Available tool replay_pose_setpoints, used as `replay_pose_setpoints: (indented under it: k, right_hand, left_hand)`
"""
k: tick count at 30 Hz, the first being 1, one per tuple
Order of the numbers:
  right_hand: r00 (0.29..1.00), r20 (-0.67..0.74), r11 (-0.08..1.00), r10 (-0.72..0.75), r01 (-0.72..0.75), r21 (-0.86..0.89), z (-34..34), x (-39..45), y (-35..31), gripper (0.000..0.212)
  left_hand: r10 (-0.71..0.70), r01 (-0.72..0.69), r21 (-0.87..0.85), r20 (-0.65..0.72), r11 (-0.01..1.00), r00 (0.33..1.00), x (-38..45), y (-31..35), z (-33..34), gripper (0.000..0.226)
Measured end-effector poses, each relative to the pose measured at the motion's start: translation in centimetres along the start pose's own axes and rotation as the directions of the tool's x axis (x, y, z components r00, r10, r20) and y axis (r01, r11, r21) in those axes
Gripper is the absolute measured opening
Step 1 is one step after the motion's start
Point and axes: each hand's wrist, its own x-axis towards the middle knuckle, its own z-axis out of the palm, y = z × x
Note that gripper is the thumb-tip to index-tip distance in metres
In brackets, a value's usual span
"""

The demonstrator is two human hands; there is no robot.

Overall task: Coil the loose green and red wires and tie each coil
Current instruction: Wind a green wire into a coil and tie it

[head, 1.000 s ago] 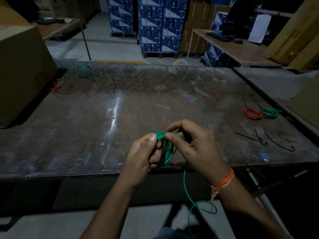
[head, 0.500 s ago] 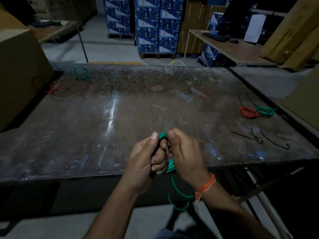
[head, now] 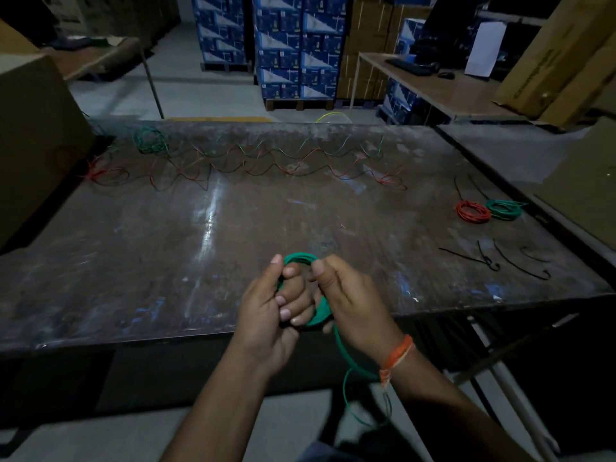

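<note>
Over the near edge of the table, both hands hold a green wire coil. My left hand grips its left side, fingers curled through the loop. My right hand pinches the right side, and a loose green tail hangs from it below the table edge. Loose green and red wires lie tangled in wavy lines along the far side. A finished red coil and a finished green coil rest side by side at the right.
Several black ties lie on the table near the right front corner. A large cardboard box stands at the left end. Stacked blue boxes and a desk sit beyond the table.
The hands have drawn closer together on the coil. The hanging green tail has swung and grown shorter below the table edge.
</note>
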Motion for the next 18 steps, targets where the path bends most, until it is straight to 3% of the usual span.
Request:
replay_pose_setpoints:
  k: [3, 4, 6, 8, 11, 15, 18]
  right_hand:
    - [0.947, 0.299, 0.991, 0.115, -0.128, 0.027, 0.0, -1.4, 0.4, 0.027]
    - [0.922, 0.368, 0.992, 0.122, -0.122, -0.023, 0.1, -1.9, 0.6, 0.024]
    - [0.897, 0.437, 0.973, 0.070, 0.035, -0.229, 0.1, -2.7, 0.9, 0.020]
    - [0.898, 0.440, 0.893, -0.030, 0.221, -0.391, -0.1, -3.2, 0.9, 0.024]
    - [0.897, 0.404, 0.870, -0.178, 0.336, -0.362, -0.7, -2.9, -0.1, 0.024]
    - [0.915, 0.295, 0.909, -0.276, 0.348, -0.230, -1.5, -1.8, -1.8, 0.011]
    - [0.927, 0.231, 0.918, -0.297, 0.343, -0.197, -1.8, -1.0, -2.1, 0.012]
  left_hand:
    - [0.050, -0.057, -0.062, -0.102, 0.996, 0.994, 0.9, 0.8, -1.3, 0.037]
    - [0.076, -0.086, -0.068, -0.133, 0.994, 0.988, 1.1, 1.0, -1.6, 0.037]
    - [0.147, -0.156, -0.033, -0.196, 0.987, 0.970, 1.5, 1.1, -2.3, 0.035]
    - [0.272, -0.241, 0.148, -0.248, 0.959, 0.930, 1.6, 0.7, -2.8, 0.034]
    - [0.440, -0.307, 0.489, -0.183, 0.817, 0.879, 1.1, -0.3, -2.3, 0.051]
    - [0.477, -0.332, 0.715, -0.003, 0.615, 0.879, 0.6, -1.3, -2.3, 0.049]
    - [0.485, -0.362, 0.794, 0.097, 0.489, 0.869, 0.5, -1.4, -2.8, 0.041]
